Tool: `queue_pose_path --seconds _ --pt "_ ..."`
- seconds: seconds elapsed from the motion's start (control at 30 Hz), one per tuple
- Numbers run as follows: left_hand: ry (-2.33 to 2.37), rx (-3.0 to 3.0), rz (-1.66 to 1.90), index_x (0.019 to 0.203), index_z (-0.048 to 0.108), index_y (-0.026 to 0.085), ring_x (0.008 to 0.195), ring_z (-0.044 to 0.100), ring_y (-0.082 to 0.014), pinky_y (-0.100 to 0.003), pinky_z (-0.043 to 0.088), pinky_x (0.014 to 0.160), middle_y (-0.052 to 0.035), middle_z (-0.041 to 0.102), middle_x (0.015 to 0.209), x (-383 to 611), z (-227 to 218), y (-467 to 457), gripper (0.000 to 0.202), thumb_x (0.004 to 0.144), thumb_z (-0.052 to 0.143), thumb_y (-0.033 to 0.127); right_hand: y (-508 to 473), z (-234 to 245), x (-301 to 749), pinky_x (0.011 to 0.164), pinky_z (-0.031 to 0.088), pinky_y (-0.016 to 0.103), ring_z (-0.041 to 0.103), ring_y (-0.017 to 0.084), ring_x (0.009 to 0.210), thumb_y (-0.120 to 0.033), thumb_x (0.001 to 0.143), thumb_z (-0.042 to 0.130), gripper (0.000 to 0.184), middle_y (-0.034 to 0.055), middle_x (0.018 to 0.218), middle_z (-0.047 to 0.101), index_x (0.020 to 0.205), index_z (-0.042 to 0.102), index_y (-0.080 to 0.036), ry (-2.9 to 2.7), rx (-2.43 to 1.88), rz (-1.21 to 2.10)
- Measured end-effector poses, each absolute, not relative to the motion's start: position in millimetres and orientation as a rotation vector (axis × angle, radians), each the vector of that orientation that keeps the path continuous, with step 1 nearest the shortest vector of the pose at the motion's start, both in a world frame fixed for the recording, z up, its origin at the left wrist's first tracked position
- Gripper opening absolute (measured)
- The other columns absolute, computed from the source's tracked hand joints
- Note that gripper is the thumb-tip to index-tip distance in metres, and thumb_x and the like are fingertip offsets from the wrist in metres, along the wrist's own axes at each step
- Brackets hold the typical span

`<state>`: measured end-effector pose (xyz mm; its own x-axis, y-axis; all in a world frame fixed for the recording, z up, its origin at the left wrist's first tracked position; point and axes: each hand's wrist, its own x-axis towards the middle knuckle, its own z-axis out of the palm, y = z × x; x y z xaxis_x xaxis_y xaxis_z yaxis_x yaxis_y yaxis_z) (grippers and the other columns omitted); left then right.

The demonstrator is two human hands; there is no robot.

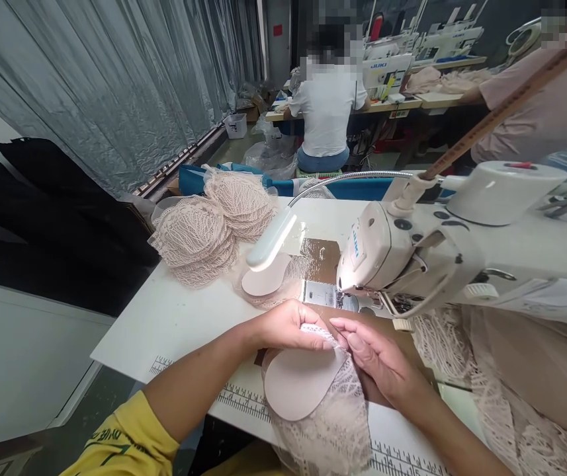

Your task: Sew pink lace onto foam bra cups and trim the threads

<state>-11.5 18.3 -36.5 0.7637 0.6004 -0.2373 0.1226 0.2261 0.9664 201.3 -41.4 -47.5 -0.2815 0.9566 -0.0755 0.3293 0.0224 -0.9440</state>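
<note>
Head view: both hands (288,325) (377,360) pinch the cup's (300,383) top edge, its length running left-right.

Lace cups stacked beside a sewing machine on a white counter (174,317).

Two piles of pale lace cups (214,228) sit at the counter's far left corner, near a lit gooseneck lamp (270,243) and a single foam pad (263,281) under it. A white sewing machine (412,258) stands to the right. Behind, a person in a white shirt (327,112) sits facing more machines; grey plastic curtains (129,79) line the left wall.
</note>
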Motion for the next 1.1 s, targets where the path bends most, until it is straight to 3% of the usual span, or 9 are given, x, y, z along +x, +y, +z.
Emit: queue_pose_path --seconds 0.13,0.4,0.67,0.93,1.1 --pt "0.718 1.29 0.352 0.091 0.072 0.011 0.064 0.052 -0.0095 -0.021 0.04 0.059 -0.0027 0.062 0.073 -11 -37 18 0.038 0.07 0.076 0.042 -42 -43 200 0.094 0.048 0.042 0.06 0.027 0.11 -0.048 0.087 0.051 0.039 0.0112 0.118 0.066 0.113 0.064 -0.021 -1.668 -1.337 1.293" --pt "0.78 1.347 0.325 0.076 0.068 0.008 0.055 0.036 -0.0059 -0.019 0.026 0.049 0.0032 0.046 0.06 -10 -35 16 0.041 0.067 0.076 0.048 -44 -31 193 0.074 0.054 0.035 0.066 0.022 0.084 -0.044 0.085 0.055 0.031 0.0044 0.09 0.07 0.105 0.063 -0.023 -1.647 -1.306 1.358" --pt "0.774 1.403 0.263 0.068 0.061 0.009 0.053 0.031 -0.0058 -0.019 0.022 0.046 0.0047 0.039 0.058 -10 -35 15 0.043 0.068 0.073 0.05 -42 -24 189 0.075 0.05 0.032 0.064 0.021 0.084 -0.044 0.085 0.054 0.024 0.0036 0.089 0.07 0.091 0.066 -0.023 -1.711 -1.343 1.333" --pt "0.764 1.394 0.271 0.064 0.055 0.011 0.052 0.031 -0.0055 -0.019 0.022 0.045 0.0053 0.038 0.057 -9 -34 14 0.042 0.068 0.073 0.049 -41 -28 194 0.072 0.049 0.032 0.063 0.021 0.081 -0.045 0.085 0.055 0.025 0.0034 0.086 0.069 0.091 0.065 -0.023 -1.722 -1.344 1.335" --pt "0.804 1.406 0.223 0.061 0.054 0.012 0.049 0.029 -0.0047 -0.018 0.021 0.042 0.0065 0.036 0.054 -8 -32 12 0.034 0.069 0.072 0.04 -40 -25 192 0.073 0.046 0.031 0.062 0.019 0.083 -0.041 0.086 0.053 0.02 0.0015 0.09 0.068 0.092 0.063 -0.024 -1.844 -1.343 1.326"
